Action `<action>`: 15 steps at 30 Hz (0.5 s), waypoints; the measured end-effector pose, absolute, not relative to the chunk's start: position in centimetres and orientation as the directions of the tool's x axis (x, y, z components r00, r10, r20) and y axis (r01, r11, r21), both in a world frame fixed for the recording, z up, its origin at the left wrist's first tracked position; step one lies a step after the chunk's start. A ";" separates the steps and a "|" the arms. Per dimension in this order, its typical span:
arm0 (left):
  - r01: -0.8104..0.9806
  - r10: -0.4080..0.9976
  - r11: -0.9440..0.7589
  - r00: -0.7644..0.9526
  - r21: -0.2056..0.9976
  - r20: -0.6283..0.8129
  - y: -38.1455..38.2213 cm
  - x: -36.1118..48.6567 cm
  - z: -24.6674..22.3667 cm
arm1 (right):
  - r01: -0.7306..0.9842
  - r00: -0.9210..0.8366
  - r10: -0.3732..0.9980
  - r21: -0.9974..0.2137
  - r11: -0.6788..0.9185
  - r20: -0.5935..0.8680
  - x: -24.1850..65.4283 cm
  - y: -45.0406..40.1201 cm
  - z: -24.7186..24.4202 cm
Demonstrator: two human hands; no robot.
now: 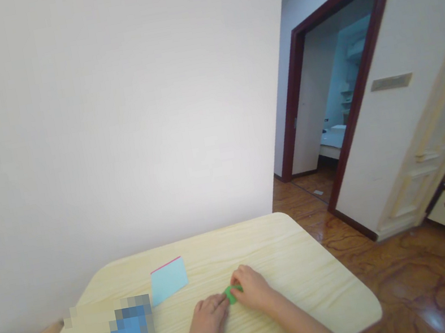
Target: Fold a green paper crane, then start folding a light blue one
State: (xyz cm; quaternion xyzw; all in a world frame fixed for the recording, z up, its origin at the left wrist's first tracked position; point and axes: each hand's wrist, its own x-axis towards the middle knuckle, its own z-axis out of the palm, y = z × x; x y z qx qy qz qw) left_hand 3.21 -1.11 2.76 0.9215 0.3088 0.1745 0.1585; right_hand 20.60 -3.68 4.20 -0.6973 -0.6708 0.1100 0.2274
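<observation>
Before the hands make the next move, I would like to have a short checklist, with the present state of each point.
1. Right hand at green piece: ok, fingers on it.
2. Left hand close to the piece: ok, fingers at its left side.
3. Piece well inside the table edges: ok.
4. Pale blue sheet apart from both hands: ok.
5. Firm grip: cannot tell, fingers partly cover the piece.
</observation>
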 end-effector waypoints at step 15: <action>0.583 0.628 -0.773 0.758 0.249 0.175 0.4 4.8 3.7 | 0.864 -0.195 0.955 -0.421 0.276 0.225 22.1 -5.5 4.3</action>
